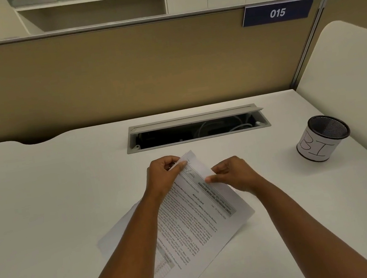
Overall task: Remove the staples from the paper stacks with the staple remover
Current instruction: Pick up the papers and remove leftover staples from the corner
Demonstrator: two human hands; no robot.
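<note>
Left hand (163, 172) grip pinched on top corner of printed paper stack (190, 221); right hand (229, 174) grip pinched on its upper edge. Mesh cup (323, 138) well right on surface (43, 195).

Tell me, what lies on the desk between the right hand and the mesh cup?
Nothing: in the head view, only bare white desk lies between the right hand and the mesh cup.

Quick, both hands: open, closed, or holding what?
Left hand: pinching the top corner of the paper stack.
Right hand: pinching the same stack's upper edge; no staple remover visible.
</note>
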